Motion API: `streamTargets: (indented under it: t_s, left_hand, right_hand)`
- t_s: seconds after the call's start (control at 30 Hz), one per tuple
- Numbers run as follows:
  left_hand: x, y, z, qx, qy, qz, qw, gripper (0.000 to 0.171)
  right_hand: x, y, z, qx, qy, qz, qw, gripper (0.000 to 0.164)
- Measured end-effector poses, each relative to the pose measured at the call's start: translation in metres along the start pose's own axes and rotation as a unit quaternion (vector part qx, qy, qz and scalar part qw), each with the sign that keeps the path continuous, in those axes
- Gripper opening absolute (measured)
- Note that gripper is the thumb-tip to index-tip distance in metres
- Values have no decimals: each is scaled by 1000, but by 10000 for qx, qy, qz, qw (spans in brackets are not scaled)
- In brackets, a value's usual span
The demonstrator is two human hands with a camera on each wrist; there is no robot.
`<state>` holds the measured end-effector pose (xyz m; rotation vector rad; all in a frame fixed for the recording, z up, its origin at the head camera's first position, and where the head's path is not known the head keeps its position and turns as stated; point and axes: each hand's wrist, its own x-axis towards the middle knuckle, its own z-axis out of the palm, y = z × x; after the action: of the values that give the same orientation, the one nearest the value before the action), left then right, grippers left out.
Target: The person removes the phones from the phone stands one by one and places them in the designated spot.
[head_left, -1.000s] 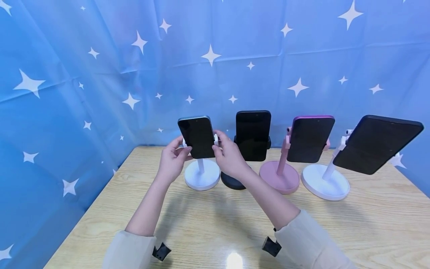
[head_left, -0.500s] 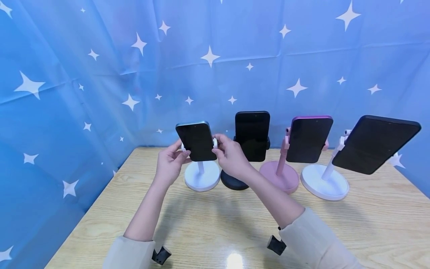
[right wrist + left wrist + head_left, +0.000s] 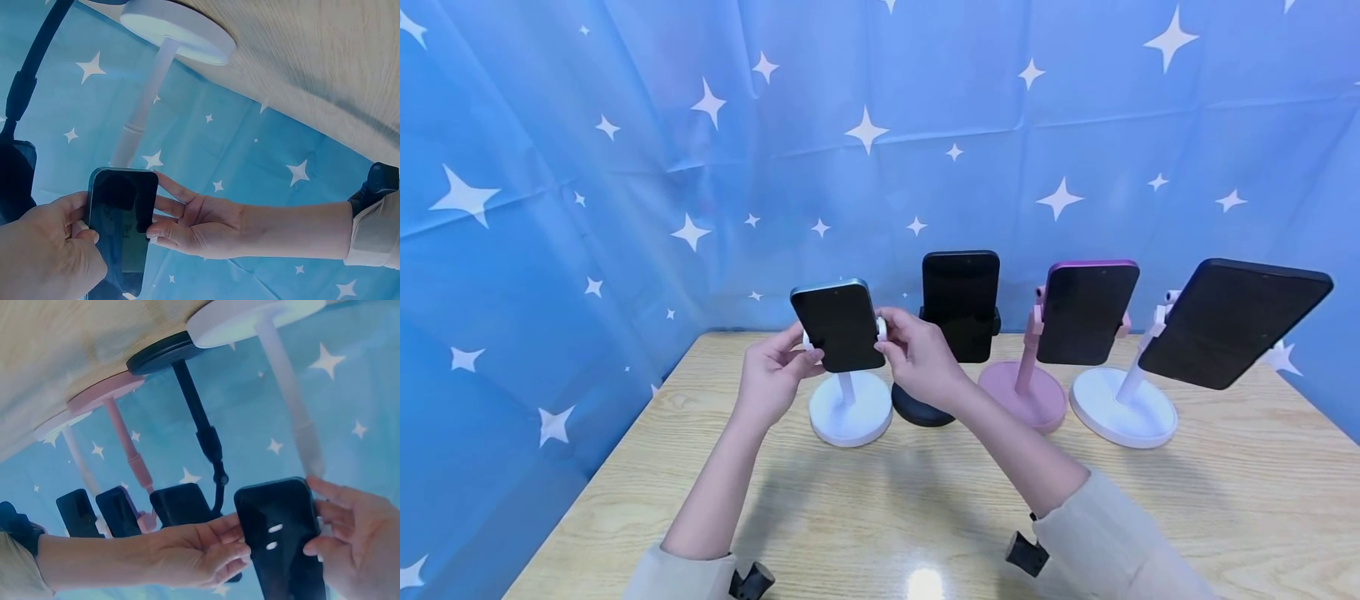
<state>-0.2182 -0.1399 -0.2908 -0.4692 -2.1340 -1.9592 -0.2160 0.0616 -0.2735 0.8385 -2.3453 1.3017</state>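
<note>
A phone [image 3: 841,327] with a blue edge and dark screen sits in the clamp of a white round-based phone stand [image 3: 850,421] at the left of the row. My left hand [image 3: 769,379] grips the phone's left side, thumb at its front edge and fingers behind by the clamp. On the other side, my right hand [image 3: 921,358] pinches the phone's edge beside the white clamp arm [image 3: 882,328]. The left wrist view shows both hands around the phone [image 3: 278,544], and so does the right wrist view. The clamp's back is hidden.
To the right stand a black phone stand [image 3: 921,408], a pink one [image 3: 1030,400] and another white one [image 3: 1123,408], each bearing a phone. The black stand is close beside my right hand. A blue starry curtain [image 3: 775,167] hangs behind the wooden table [image 3: 865,517].
The held phone has come lower and nearer with both hands. The left white stand's base has shifted slightly towards me. The other stands keep their places; the view has tilted a little.
</note>
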Motion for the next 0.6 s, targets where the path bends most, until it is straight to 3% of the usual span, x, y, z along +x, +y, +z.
streamTargets:
  t_s: [0.6]
  left_hand:
    - [-33, 37, 14, 67, -148, -127, 9998, 46]
  right_hand:
    - [-40, -21, -28, 266, 164, -236, 9992, 39]
